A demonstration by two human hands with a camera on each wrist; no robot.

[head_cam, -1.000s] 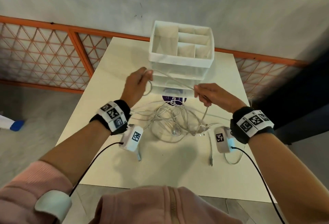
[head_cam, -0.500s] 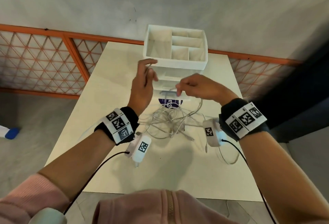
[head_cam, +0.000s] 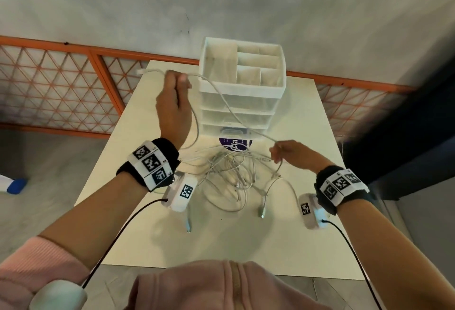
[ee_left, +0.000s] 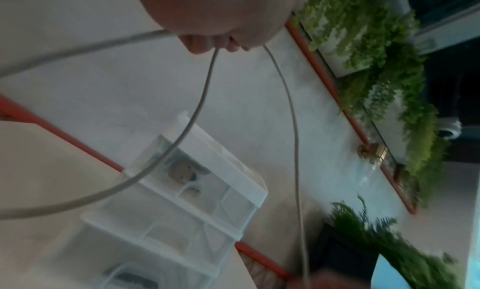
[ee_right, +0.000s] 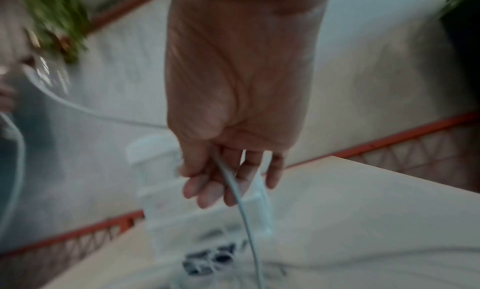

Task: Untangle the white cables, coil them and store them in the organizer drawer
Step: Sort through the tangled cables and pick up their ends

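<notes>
Grey wall (head_cam: 246, 1) fills the background, with an orange lattice railing (head_cam: 56, 92) running behind the white table (head_cam: 221, 240) I am working at. At the table's far end stands the white organizer (head_cam: 242, 88), its open-top compartments above clear stacked drawers. Just in front of it, between my two wrists, the tangle of white cables (head_cam: 229, 174) lies on the tabletop, with loose plug ends trailing toward me. One cable (head_cam: 221, 95) is lifted clear of the pile and runs across the organizer's front. My left hand (head_cam: 173, 110) is raised beside the organizer, fingers closed around that cable, whose plug end sticks out to the left. My right hand (head_cam: 293, 154), lower and near the pile, pinches the same cable, which then hangs down. Right wrist view is blurred.
</notes>
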